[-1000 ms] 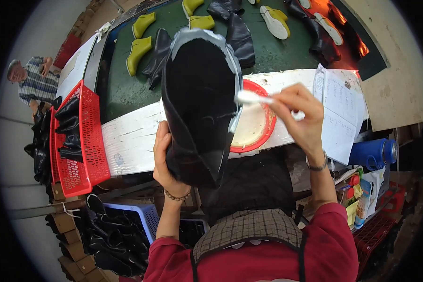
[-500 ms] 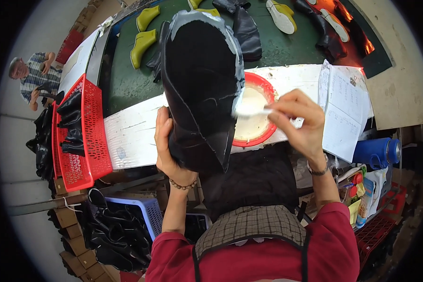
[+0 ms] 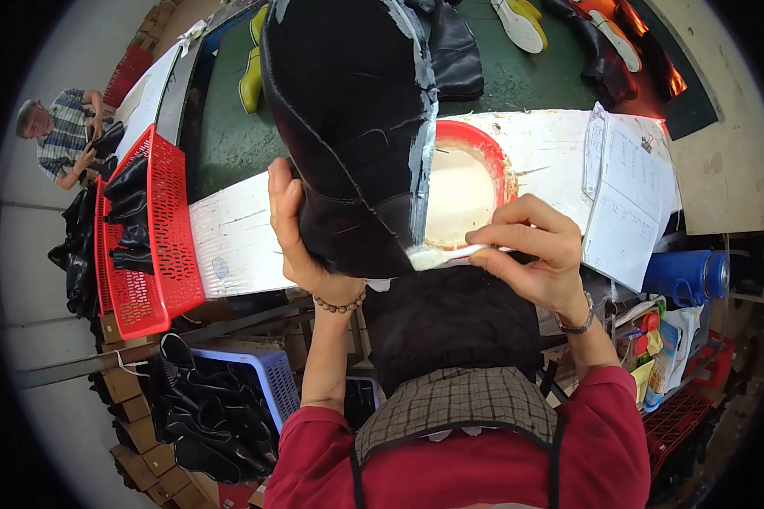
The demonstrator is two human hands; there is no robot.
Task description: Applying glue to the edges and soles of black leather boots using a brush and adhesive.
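Observation:
A black leather boot upper [image 3: 348, 161] fills the middle of the view, its dark lining facing up. Wet whitish glue runs along its right edge. My left hand [image 3: 301, 237] grips the upper from its lower left side, fingers partly hidden behind it. Between the thumb and fingers of my right hand [image 3: 535, 254] is a white-handled brush [image 3: 430, 258]. The brush's bristles touch the lower right corner of the upper. Just beyond the brush stands a red bowl [image 3: 508, 174] of creamy white glue, partly covered by the upper.
A red basket [image 3: 165, 229] with black boot uppers stands left on the white board [image 3: 238, 242]. An open notebook [image 3: 628, 204] and a blue flask [image 3: 688, 276] lie right. Yellow-and-white shoes [image 3: 522, 30] sit on the green table. A person [image 3: 72, 136] works far left.
My right hand has drawn the brush down the right edge to the lower corner. The upper has shifted away from me and slightly left. The person at far left has moved their hands.

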